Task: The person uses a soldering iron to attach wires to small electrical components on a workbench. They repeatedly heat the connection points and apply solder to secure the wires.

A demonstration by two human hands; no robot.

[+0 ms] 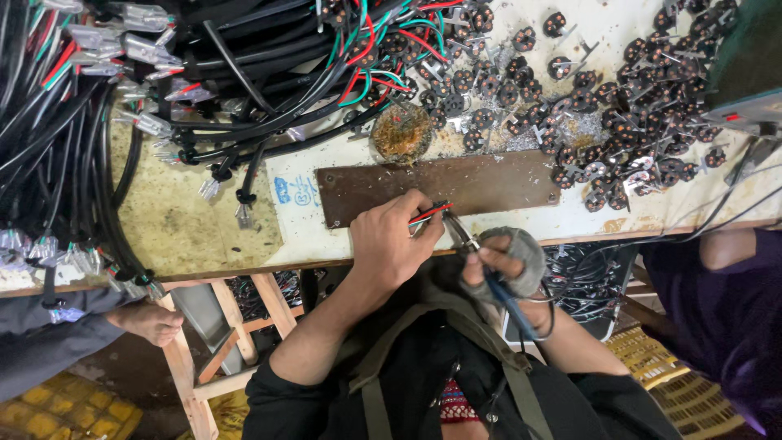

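Closest to you, your right hand (pixel 503 259), in a grey fingerless glove, grips blue-handled pliers (pixel 489 273); just left of it your left hand (pixel 395 240) pinches red, green and black wires (pixel 429 215). Beyond both hands lie a brown plate (pixel 489 181) and dark plug inserts (pixel 627 122).

Red, green and black wires (pixel 429 213), brown plate (pixel 456 186), blue-handled pliers (pixel 497 285).

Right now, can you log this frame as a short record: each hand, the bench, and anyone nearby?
left hand: pinching red, green and black wires
right hand: gloved, closed on blue-handled pliers, tips at the wire ends
bench: brown plate, black cables, pile of plug inserts
nearby: another person's hand at lower left
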